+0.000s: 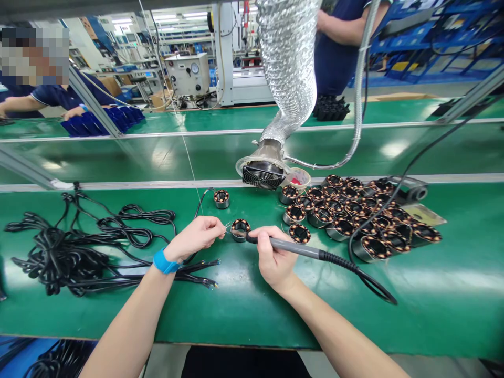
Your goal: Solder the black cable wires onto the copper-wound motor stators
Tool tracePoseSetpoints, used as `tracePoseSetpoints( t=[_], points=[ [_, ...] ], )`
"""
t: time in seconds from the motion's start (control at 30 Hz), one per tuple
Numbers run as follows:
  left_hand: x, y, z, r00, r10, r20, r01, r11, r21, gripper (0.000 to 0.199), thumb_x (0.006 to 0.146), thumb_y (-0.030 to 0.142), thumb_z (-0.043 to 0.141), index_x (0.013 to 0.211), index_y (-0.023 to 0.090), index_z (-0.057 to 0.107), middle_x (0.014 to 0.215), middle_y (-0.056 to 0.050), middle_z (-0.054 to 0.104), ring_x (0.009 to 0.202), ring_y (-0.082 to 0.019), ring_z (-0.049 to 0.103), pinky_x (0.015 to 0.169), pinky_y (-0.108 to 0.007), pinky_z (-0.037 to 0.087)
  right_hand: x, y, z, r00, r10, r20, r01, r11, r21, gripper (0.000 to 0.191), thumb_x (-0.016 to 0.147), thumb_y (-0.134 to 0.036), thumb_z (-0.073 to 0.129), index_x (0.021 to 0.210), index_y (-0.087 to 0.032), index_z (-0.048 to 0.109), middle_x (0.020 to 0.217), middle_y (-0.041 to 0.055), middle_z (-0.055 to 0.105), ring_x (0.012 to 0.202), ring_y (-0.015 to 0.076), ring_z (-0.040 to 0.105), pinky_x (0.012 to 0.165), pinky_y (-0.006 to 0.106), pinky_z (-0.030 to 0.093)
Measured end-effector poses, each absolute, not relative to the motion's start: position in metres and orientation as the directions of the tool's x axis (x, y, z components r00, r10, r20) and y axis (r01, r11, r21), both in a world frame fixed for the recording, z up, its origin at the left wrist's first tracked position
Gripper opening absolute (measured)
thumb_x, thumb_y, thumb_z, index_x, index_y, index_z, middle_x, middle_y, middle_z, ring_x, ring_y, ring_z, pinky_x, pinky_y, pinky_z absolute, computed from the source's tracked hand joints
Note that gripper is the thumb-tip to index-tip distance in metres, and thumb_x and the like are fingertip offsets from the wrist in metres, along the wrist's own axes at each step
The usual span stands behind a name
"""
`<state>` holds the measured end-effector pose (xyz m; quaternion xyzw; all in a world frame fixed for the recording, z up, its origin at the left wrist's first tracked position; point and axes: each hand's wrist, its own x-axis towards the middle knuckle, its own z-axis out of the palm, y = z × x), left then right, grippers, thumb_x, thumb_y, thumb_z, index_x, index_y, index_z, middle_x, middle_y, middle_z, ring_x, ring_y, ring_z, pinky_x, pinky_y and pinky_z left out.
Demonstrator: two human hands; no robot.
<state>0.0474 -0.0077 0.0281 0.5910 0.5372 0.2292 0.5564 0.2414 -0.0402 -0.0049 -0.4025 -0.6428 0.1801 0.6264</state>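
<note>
My right hand (275, 257) holds a soldering iron (293, 247) like a pen, its front end at the right side of a motor stator (240, 229) with copper windings. My left hand (199, 236), with a blue wristband (165, 261), pinches thin wire just left of that stator. Fine wire ends (228, 228) stick out past its fingertips. A thin strand (189, 157) hangs from above toward this hand; whether it is the pinched wire is hard to tell. Behind stands another stator (221, 199), with a black cable (200, 202) beside it. The iron's tip is too small to make out.
Many stators (333, 205) crowd the right side of the green bench (252, 310). Bundled black cables (63, 257) lie left, some with stripped ends (212, 283). A fume extractor fan (263, 175) hangs on a foil duct (289, 58). The iron's cord (378, 289) loops right. Co-workers stand beyond.
</note>
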Motion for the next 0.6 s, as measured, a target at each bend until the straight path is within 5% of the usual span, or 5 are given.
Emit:
tracePoseSetpoints(
  t=[0.23, 0.43, 0.6],
  points=[
    [0.047, -0.007, 0.027, 0.321, 0.884, -0.338, 0.388, 0.203, 0.899, 0.03, 0.085, 0.041, 0.058, 0.071, 0.015, 0.056, 0.05, 0.007, 0.033, 0.045, -0.006, 0.026, 0.044, -0.02, 0.019, 0.242, -0.041, -0.004, 0.11, 0.711, 0.695, 0.311, 0.639, -0.703, 0.02, 0.09, -0.016, 0.049, 0.081, -0.02, 0.066, 0.071, -0.0007, 0.069, 0.065, 0.0141, 0.067, 0.064, 0.027, 0.053],
    [0.045, -0.005, 0.021, 0.329, 0.888, -0.322, 0.365, 0.195, 0.91, 0.035, 0.086, 0.047, 0.057, 0.072, 0.015, 0.055, 0.052, 0.008, 0.033, 0.045, -0.006, 0.026, 0.044, -0.02, 0.019, 0.239, -0.032, -0.007, 0.013, 0.753, 0.657, 0.383, 0.604, -0.699, 0.02, 0.093, -0.017, 0.05, 0.105, -0.022, 0.065, 0.084, 0.0022, 0.069, 0.074, 0.0151, 0.066, 0.075, 0.031, 0.054],
    [0.045, -0.003, 0.015, 0.336, 0.892, -0.302, 0.301, 0.203, 0.932, 0.039, 0.085, 0.052, 0.058, 0.071, 0.016, 0.051, 0.056, 0.007, 0.038, 0.044, -0.005, 0.028, 0.043, -0.02, 0.021, 0.235, -0.02, -0.022, -0.232, 0.767, 0.599, 0.55, 0.611, -0.569, 0.057, 0.082, -0.025, 0.068, 0.135, -0.025, 0.048, 0.12, 0.0112, 0.059, 0.11, 0.0271, 0.058, 0.097, 0.046, 0.048]
  ],
)
